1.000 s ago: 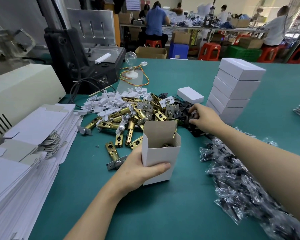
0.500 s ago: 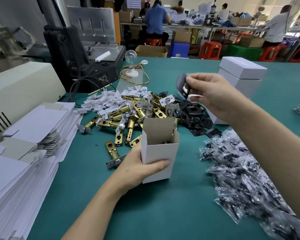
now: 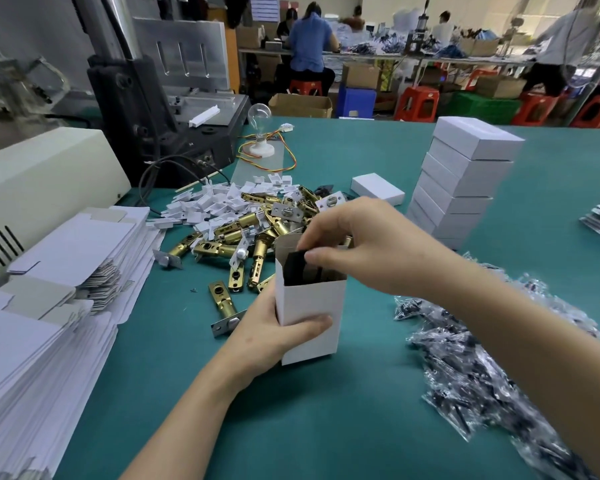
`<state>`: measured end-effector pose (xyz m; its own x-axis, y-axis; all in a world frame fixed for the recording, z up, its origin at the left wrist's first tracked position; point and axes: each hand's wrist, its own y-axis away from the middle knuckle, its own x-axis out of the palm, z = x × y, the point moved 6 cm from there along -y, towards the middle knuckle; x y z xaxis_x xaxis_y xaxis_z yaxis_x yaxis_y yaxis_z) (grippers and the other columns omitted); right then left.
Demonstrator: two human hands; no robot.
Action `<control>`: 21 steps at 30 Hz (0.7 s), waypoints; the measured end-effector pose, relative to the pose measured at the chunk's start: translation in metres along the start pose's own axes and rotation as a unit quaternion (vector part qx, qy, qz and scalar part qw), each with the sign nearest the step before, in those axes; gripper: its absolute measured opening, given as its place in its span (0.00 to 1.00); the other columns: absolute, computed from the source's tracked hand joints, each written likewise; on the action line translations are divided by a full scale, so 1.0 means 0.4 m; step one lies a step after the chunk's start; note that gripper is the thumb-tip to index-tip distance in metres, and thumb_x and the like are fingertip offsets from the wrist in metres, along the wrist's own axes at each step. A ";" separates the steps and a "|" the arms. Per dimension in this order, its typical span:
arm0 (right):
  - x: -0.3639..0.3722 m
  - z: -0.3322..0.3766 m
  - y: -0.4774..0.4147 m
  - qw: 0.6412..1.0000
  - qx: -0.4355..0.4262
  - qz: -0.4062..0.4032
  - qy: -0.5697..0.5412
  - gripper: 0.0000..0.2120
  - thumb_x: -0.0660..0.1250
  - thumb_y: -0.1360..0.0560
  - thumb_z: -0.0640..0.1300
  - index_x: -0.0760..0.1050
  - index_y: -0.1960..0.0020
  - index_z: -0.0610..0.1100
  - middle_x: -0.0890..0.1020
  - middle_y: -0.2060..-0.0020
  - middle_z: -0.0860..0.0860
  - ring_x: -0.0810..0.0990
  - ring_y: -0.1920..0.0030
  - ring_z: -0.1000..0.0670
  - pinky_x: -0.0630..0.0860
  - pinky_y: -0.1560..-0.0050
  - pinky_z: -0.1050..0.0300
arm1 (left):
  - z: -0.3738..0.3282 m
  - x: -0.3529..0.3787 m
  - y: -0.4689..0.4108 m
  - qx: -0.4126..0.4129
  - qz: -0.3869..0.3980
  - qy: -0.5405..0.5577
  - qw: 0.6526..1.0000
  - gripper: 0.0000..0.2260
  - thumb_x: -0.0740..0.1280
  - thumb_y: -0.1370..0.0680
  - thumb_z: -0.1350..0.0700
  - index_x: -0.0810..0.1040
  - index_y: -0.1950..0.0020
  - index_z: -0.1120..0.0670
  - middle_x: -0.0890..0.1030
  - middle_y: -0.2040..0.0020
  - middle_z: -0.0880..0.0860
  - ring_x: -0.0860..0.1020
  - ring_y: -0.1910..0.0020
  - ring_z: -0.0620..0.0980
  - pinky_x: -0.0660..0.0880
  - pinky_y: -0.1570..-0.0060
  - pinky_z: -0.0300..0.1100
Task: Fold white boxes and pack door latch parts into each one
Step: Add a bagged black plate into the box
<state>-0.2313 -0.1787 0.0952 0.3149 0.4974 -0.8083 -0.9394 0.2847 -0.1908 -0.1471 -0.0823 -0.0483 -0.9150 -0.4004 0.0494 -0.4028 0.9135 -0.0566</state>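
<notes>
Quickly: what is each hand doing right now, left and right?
Left hand: grips the upright white box.
Right hand: pinches a black part in the box's open top.

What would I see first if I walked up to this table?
In the middle, the left hand grips a white box while the right hand pinches a black part in its open top. Behind it lies a pile of brass latches, and a tower of closed boxes stands to the right.

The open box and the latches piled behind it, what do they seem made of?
Open box: thin paperboard, matte white outside, greyish brown inside, folded at sharp creases. Latches: metal, probably brass-plated, judging by glossy gold bodies and silvery faceplates.
</notes>
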 end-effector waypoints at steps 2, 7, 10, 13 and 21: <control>0.021 -0.003 0.002 0.999 0.016 0.039 0.033 0.07 0.71 0.21 0.42 0.87 0.48 0.48 0.85 0.59 0.61 0.80 0.60 0.67 0.71 0.57 0.75 | 0.006 -0.003 -0.001 -0.010 -0.005 0.008 1.000 0.23 0.81 0.32 0.46 0.79 0.40 0.38 0.86 0.43 0.50 0.85 0.43 0.50 0.82 0.50 0.42; 0.021 0.004 0.002 0.998 0.000 0.052 0.026 0.10 0.69 0.20 0.42 0.85 0.41 0.49 0.86 0.52 0.60 0.81 0.52 0.66 0.74 0.50 0.71 | 0.005 -0.010 0.002 -0.009 -0.013 0.010 1.000 0.22 0.82 0.34 0.45 0.79 0.44 0.32 0.86 0.44 0.46 0.85 0.45 0.46 0.81 0.52 0.37; -0.062 -0.024 -0.001 0.991 0.014 -0.083 -0.104 0.05 0.73 0.22 0.44 0.85 0.46 0.47 0.88 0.57 0.55 0.85 0.54 0.59 0.77 0.54 0.68 | 0.002 -0.006 0.002 -0.001 0.003 -0.007 1.000 0.22 0.81 0.31 0.47 0.79 0.41 0.34 0.86 0.43 0.46 0.85 0.43 0.46 0.81 0.50 0.36; -0.131 -0.115 0.003 0.982 0.085 -0.167 -0.023 0.05 0.72 0.22 0.48 0.84 0.53 0.47 0.87 0.62 0.56 0.84 0.59 0.59 0.76 0.60 0.68 | -0.007 0.000 0.003 0.002 0.012 -0.015 1.000 0.20 0.80 0.30 0.49 0.81 0.43 0.33 0.86 0.45 0.44 0.85 0.45 0.44 0.80 0.50 0.34; 0.026 -0.297 0.071 0.868 0.210 0.260 0.368 0.16 0.75 0.26 0.52 0.84 0.43 0.45 0.86 0.48 0.50 0.83 0.51 0.48 0.79 0.54 0.55 | -0.019 0.007 0.007 0.009 0.025 -0.020 0.999 0.19 0.79 0.27 0.57 0.83 0.47 0.34 0.87 0.48 0.44 0.85 0.48 0.42 0.80 0.52 0.34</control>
<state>-0.2709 -0.2629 0.0154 -0.4533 0.0328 -0.8907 -0.7482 0.5291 0.4003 -0.1506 -0.0801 -0.0409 -0.9343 -0.3565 0.0071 -0.3560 0.9314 -0.0760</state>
